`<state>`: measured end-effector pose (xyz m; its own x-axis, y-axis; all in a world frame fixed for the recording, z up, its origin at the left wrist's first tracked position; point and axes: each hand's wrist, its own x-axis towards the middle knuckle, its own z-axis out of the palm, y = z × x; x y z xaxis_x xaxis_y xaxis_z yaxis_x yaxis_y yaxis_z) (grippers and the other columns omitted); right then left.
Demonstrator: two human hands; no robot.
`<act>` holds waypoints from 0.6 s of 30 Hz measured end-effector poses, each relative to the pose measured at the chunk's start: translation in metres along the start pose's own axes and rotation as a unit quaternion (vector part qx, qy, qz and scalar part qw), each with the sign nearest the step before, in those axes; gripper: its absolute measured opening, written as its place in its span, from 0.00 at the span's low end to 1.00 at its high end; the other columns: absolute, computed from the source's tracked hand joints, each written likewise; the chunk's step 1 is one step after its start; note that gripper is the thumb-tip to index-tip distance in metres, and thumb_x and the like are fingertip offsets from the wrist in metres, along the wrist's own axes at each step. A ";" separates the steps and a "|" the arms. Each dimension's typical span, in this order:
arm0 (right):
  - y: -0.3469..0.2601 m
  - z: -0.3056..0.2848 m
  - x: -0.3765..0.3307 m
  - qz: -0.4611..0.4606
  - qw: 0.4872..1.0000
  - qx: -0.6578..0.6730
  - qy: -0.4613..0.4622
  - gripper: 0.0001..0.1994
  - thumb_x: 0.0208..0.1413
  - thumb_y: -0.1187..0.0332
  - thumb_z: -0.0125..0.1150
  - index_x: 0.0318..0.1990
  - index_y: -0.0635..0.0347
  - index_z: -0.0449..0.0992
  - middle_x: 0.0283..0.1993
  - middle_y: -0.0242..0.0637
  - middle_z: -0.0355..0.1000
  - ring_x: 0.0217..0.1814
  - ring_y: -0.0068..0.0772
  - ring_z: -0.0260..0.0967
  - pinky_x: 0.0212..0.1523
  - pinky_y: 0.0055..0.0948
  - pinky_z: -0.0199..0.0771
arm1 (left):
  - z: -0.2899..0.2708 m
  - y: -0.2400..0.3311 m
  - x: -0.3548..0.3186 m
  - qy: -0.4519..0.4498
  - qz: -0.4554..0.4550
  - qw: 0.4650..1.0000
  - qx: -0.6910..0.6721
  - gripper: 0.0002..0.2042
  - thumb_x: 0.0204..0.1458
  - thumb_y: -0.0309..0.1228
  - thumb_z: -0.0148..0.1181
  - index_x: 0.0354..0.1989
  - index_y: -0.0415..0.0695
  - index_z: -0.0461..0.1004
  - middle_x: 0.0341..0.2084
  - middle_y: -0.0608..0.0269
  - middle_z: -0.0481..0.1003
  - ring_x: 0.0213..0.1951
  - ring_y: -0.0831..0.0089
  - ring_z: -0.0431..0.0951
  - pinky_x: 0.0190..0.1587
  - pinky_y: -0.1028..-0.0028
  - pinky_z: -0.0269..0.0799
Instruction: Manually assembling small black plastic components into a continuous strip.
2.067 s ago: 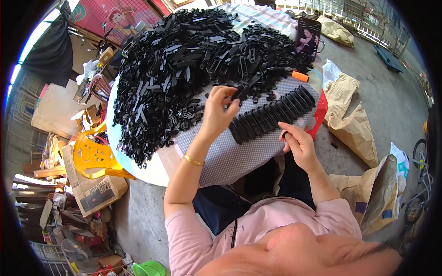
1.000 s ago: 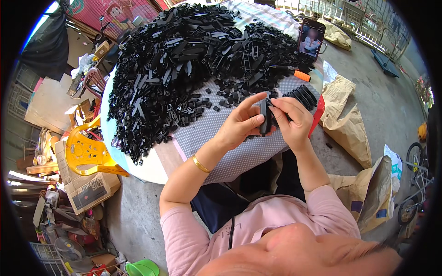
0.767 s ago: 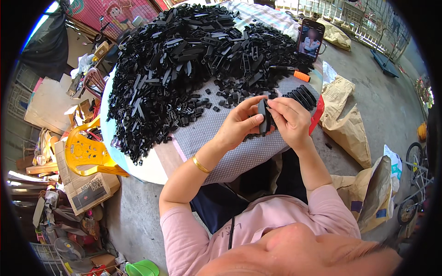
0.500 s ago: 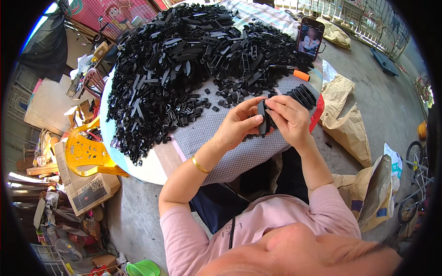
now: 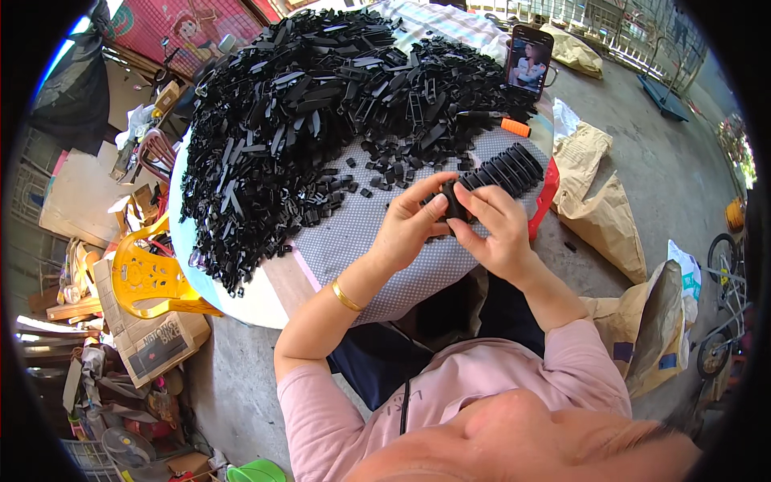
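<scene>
Between both hands is a small black plastic part point(image 5: 454, 205), held over the near right of the table. My left hand point(image 5: 409, 221) grips it from the left, thumb and fingers closed. From the right, my right hand point(image 5: 496, 227) pinches the same part with thumb and fingers. Fingers cover much of it, so its exact shape is hidden. Just beyond my right hand lies a row of black plastic pieces point(image 5: 514, 169), lined up side by side. Small loose black pieces point(image 5: 393, 171) are scattered on the patterned cloth point(image 5: 345, 233) beyond my left hand.
A large heap of black plastic parts point(image 5: 281, 120) covers the table's far and left side. An orange-handled tool point(image 5: 516, 127) lies near a propped phone point(image 5: 528, 60). Brown paper sacks point(image 5: 598, 193) stand at the right; a yellow chair point(image 5: 152, 273) is at the left.
The held black part has been turned and is now more covered by my fingers. My right hand has shifted slightly down and left, showing more of the row. The whole view has shifted slightly.
</scene>
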<state>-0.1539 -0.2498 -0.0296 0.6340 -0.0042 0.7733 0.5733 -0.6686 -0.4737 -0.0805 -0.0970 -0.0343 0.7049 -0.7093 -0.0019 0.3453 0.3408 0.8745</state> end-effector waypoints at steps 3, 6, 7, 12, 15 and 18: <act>0.010 -0.011 -0.003 0.037 0.999 0.017 0.028 0.18 0.40 0.76 0.63 0.44 0.62 0.73 0.31 0.39 0.70 0.28 0.33 0.70 0.27 0.27 0.71 | 0.002 -0.008 0.000 -0.067 0.070 0.989 0.116 0.21 0.57 0.30 0.48 0.60 0.42 0.56 0.52 0.61 0.61 0.51 0.70 0.67 0.47 0.69 0.73; 0.033 -0.046 0.004 0.135 0.987 -0.067 0.057 0.16 0.43 0.77 0.61 0.43 0.63 0.73 0.30 0.37 0.69 0.28 0.27 0.68 0.30 0.24 0.70 | -0.011 -0.002 -0.002 -0.031 0.140 0.950 0.278 0.23 0.56 0.27 0.49 0.60 0.41 0.55 0.52 0.58 0.59 0.47 0.71 0.68 0.46 0.71 0.72; 0.044 -0.062 0.010 0.150 0.983 -0.083 0.059 0.16 0.42 0.77 0.61 0.42 0.62 0.74 0.29 0.36 0.68 0.27 0.25 0.67 0.30 0.23 0.69 | -0.012 0.002 0.001 0.005 0.145 0.951 0.271 0.21 0.55 0.25 0.49 0.59 0.41 0.57 0.50 0.58 0.62 0.45 0.73 0.69 0.44 0.72 0.72; 0.120 -0.098 0.019 0.239 0.950 -0.187 -0.070 0.15 0.41 0.72 0.63 0.40 0.63 0.76 0.27 0.34 0.68 0.26 0.24 0.65 0.31 0.21 0.67 | -0.030 0.013 0.017 0.185 0.158 0.903 0.353 0.11 0.51 0.25 0.55 0.44 0.40 0.72 0.33 0.66 0.73 0.32 0.82 0.70 0.33 0.82 0.67; 0.139 -0.091 0.021 0.294 0.928 -0.176 -0.145 0.15 0.41 0.68 0.64 0.39 0.61 0.77 0.28 0.39 0.72 0.29 0.31 0.69 0.33 0.28 0.69 | -0.033 0.017 0.016 0.193 0.141 0.900 0.364 0.11 0.51 0.25 0.55 0.43 0.39 0.72 0.33 0.65 0.72 0.30 0.81 0.70 0.33 0.81 0.67; 0.145 -0.085 0.021 0.294 0.924 -0.170 -0.174 0.13 0.43 0.68 0.62 0.38 0.61 0.77 0.31 0.41 0.73 0.31 0.34 0.71 0.35 0.29 0.69 | -0.035 0.015 0.015 0.192 0.125 0.884 0.407 0.10 0.50 0.26 0.56 0.41 0.38 0.74 0.33 0.63 0.72 0.31 0.80 0.70 0.34 0.80 0.68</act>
<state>-0.1010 -0.4100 -0.0460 0.9465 -0.2420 0.2135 -0.0828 -0.8214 -0.5643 -0.0427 -0.0814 -0.0380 0.9082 -0.3604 0.2126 -0.3010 -0.2098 0.9303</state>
